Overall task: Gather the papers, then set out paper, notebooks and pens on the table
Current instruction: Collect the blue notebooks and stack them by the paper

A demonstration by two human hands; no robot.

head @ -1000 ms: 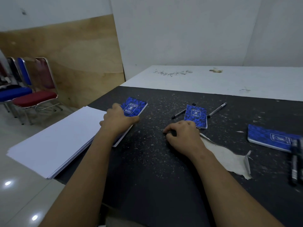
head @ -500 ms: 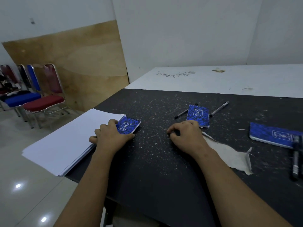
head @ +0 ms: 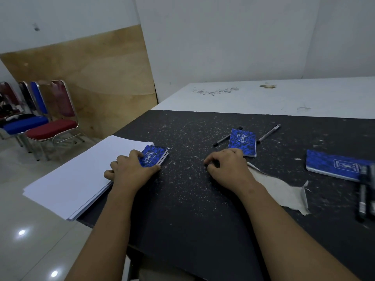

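Black speckled tabletop (head: 182, 203), white paper stack (head: 77, 175) hanging over its left edge, chairs (head: 52, 127) far left, left hand (head: 132, 171) gripping blue notebook (head: 153, 156) on the paper's corner, right hand (head: 229, 169) curled on nothing, second notebook (head: 242, 141) just behind it between two pens (head: 268, 133).

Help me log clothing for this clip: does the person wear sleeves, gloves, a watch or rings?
No. The left hand and right hand are ungloved, both forearms bare to the frame's edge. No sleeve, watch, bracelet or ring shows.
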